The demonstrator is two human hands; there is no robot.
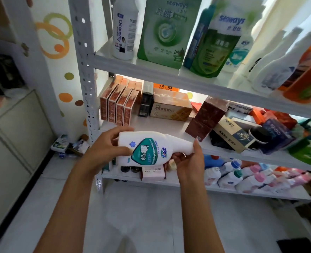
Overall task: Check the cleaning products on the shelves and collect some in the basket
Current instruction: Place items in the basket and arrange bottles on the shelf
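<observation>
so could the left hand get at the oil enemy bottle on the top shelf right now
Probably not yet. The left hand grips the base of the white bottle, which the right hand holds by the neck. The oil enemy bottle stands unblocked at the shelf's front left, once that grip lets go.

Brightness: the scene is being lit brightly and evenly, with daylight showing behind the middle shelf (pixel 169 125).
Glare: the white bottle (pixel 147 148) is being washed out along its neck, and the floor (pixel 142 216) is being bleached pale.
Shadows: only soft shade is being cast under the shelves.
Blur: the bottles at the upper right (pixel 282 63) are being smeared and left out of focus.
Distortion: the shelf post (pixel 81 52) and the edges are being bent by the wide lens.
</observation>
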